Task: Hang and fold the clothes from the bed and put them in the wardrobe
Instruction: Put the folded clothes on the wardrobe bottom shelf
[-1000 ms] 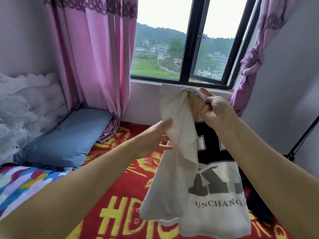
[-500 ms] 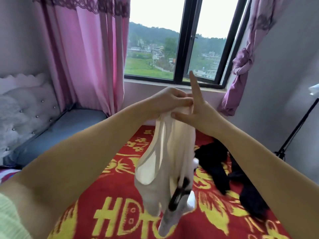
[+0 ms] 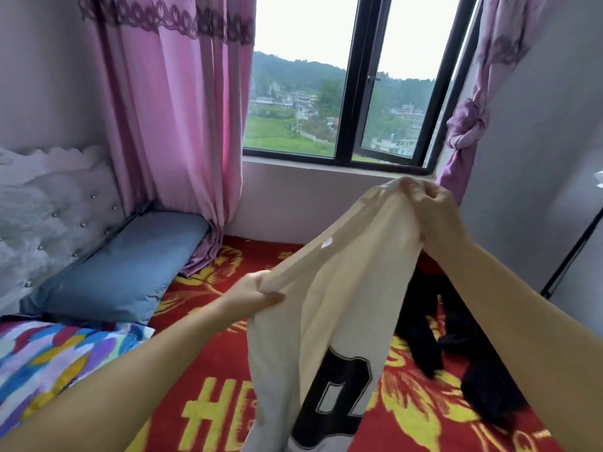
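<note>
- Left hand [image 3: 253, 293], mid-frame, has a closed grip on the cream shirt [image 3: 329, 288].
- Right hand [image 3: 427, 207], upper right, likewise clutches it above the bed [image 3: 212, 370].

The red blanket [image 3: 212, 363] on my bed carries big yellow letters; I can read "HD" near the bed's front edge before the shirt covers the rest. The cream shirt [image 3: 326, 305] shows a black-outlined block character, maybe "0", partly folded away.

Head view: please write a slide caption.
Both hands, left and right, hold a cream printed T-shirt above the red bed cover.
</note>
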Motion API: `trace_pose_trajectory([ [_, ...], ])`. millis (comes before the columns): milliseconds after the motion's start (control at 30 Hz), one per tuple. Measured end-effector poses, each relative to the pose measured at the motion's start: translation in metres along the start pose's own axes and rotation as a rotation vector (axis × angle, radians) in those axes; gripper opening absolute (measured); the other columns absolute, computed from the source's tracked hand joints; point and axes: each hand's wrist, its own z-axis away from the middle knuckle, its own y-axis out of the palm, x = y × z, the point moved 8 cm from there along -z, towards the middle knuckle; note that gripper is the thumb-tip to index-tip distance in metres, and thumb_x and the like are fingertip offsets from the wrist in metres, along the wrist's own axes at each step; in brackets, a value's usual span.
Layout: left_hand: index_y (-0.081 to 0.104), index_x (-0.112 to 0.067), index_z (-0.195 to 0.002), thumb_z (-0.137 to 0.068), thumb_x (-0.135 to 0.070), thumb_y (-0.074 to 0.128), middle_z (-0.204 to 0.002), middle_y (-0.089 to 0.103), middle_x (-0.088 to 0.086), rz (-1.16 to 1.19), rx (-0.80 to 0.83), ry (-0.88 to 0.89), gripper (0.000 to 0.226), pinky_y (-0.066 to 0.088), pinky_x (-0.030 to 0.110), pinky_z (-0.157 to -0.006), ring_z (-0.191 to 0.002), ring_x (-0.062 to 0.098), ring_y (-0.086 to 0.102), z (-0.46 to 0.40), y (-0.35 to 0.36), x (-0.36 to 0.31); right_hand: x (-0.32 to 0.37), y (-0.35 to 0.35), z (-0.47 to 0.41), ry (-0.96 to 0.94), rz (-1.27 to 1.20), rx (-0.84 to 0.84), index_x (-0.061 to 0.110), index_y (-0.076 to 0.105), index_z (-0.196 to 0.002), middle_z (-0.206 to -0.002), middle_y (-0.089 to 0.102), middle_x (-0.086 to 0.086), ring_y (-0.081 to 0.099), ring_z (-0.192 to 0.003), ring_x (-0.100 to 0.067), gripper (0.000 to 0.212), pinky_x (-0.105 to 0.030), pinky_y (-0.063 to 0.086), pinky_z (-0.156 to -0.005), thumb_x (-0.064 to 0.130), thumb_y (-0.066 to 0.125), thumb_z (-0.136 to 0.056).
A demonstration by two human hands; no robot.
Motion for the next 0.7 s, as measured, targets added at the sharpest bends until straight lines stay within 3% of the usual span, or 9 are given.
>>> trace_pose_trajectory([
  [133, 0.069, -0.014, -0.072, -0.072, -0.033, 0.068, -0.067, 0.059, -0.004, 0.074, -0.116, 0.064, 0.019, 0.043, 0.024, -0.058, -0.065, 0.007, 0.053, -0.001, -0.046, -0.022, -0.026, -0.028, -0.015, 0.064, 0.001, -0.075, 0.019, 0.061, -0.066, -0.057, 0.05, 0.004, 0.042, -0.051, -0.01, 0.028, -0.031, 0.037, -0.056, 0.019, 0.052, -0.093],
  [200, 0.07, -0.011, -0.082, -0.075, -0.037, 0.07, -0.074, 0.061, -0.001, 0.06, -0.071, 0.102, 0.027, 0.045, 0.024, -0.06, -0.067, 0.008, 0.055, -0.006, -0.055, -0.043, -0.034, -0.028, -0.015, 0.047, 0.072, -0.031, 0.02, 0.063, -0.068, -0.06, 0.054, 0.004, 0.044, -0.053, -0.01, 0.026, -0.026, 0.038, -0.052, 0.015, 0.053, -0.092],
  [300, 0.074, -0.018, -0.09, -0.068, -0.051, 0.077, -0.078, 0.067, -0.001, 0.129, -0.014, 0.087, 0.04, 0.052, 0.022, -0.058, -0.067, 0.009, 0.062, -0.009, -0.069, -0.061, -0.036, -0.02, -0.008, 0.025, 0.063, 0.209, 0.021, 0.071, -0.075, -0.068, 0.065, 0.006, 0.055, -0.059, -0.007, 0.012, -0.018, 0.046, -0.051, 0.026, 0.07, -0.085],
  [400, 0.076, -0.02, -0.087, -0.052, -0.061, 0.084, -0.074, 0.069, -0.002, 0.204, 0.005, 0.075, 0.054, 0.052, 0.022, -0.054, -0.063, 0.009, 0.064, -0.008, -0.09, -0.066, -0.033, -0.022, 0.003, 0.046, 0.169, 0.527, 0.018, 0.074, -0.087, -0.073, 0.068, 0.003, 0.059, -0.062, -0.007, 0.037, -0.017, 0.048, -0.052, 0.05, 0.078, -0.069],
  [500, 0.076, -0.02, -0.089, -0.048, -0.061, 0.085, -0.077, 0.07, 0.0, 0.212, 0.011, 0.049, 0.059, 0.054, 0.023, -0.056, -0.065, 0.01, 0.065, -0.008, -0.102, -0.067, -0.032, -0.027, 0.009, 0.127, 0.222, 0.696, 0.01, 0.071, -0.088, -0.07, 0.063, 0.0, 0.057, -0.059, -0.011, 0.05, -0.019, 0.046, -0.049, 0.054, 0.08, -0.066],
  [567, 0.075, -0.02, -0.091, -0.058, -0.058, 0.082, -0.082, 0.071, 0.0, 0.207, -0.004, 0.029, 0.051, 0.056, 0.025, -0.06, -0.069, 0.011, 0.066, -0.01, -0.102, -0.069, -0.032, -0.028, 0.004, 0.123, 0.279, 0.622, 0.009, 0.072, -0.086, -0.067, 0.063, 0.001, 0.056, -0.057, -0.011, 0.05, -0.02, 0.046, -0.048, 0.056, 0.076, -0.07],
  [700, 0.072, -0.011, -0.097, -0.085, -0.032, 0.067, -0.086, 0.07, 0.006, 0.305, -0.142, -0.047, 0.025, 0.056, 0.027, -0.059, -0.069, 0.015, 0.067, -0.017, -0.099, -0.069, -0.04, -0.023, -0.011, 0.116, 0.404, 0.281, 0.01, 0.073, -0.077, -0.066, 0.065, 0.0, 0.058, -0.058, -0.014, 0.039, -0.026, 0.048, -0.057, 0.046, 0.064, -0.087],
])
